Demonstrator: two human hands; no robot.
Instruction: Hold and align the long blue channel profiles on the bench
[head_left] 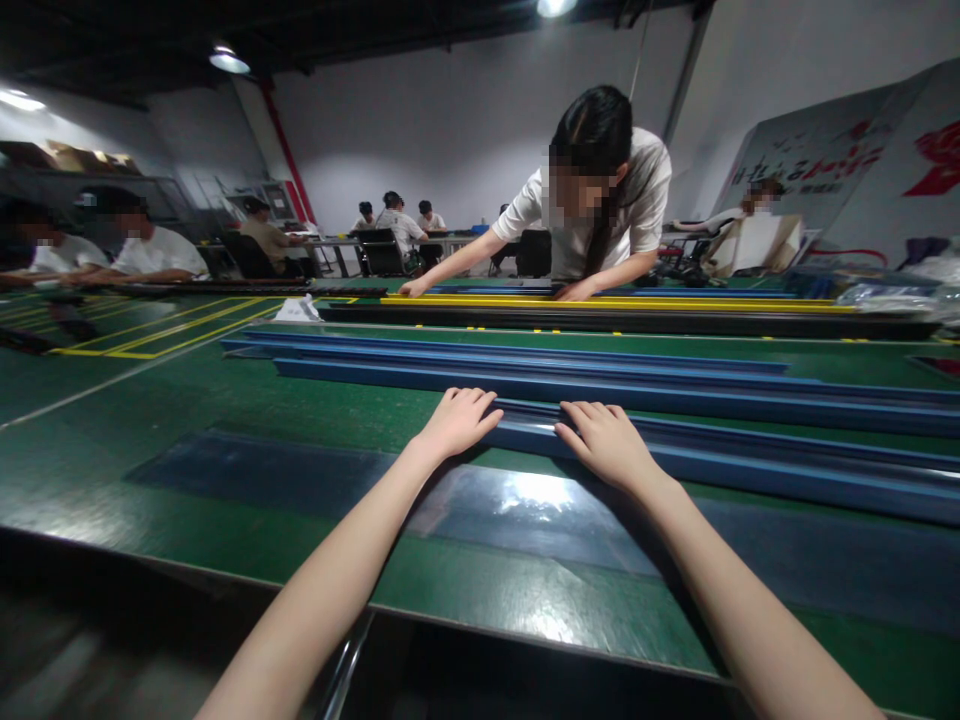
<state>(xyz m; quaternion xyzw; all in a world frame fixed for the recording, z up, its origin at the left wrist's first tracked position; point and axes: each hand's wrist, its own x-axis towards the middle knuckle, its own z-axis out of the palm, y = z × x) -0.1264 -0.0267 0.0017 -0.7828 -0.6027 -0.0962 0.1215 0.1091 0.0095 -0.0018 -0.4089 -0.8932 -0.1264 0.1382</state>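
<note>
A long blue channel strip [720,463] lies on the green table, running from the middle to the right edge. My left hand [459,422] rests at its left end, fingers bent over the far edge and thumb on the near side. Further right on the same strip, my right hand [604,440] lies with its fingers over the top and thumb apart. Both hands touch the strip from above. Beyond it are more blue strips [420,376], side by side. Nearer me, a clear flat sheet [300,480] lies along the table.
Across the green table [187,395], a person [607,200] leans over a yellow strip [675,303] beside black strips [675,320]. A small white object [298,309] stands at the strips' left end. Other people sit farther back. The table's front edge is near my forearms.
</note>
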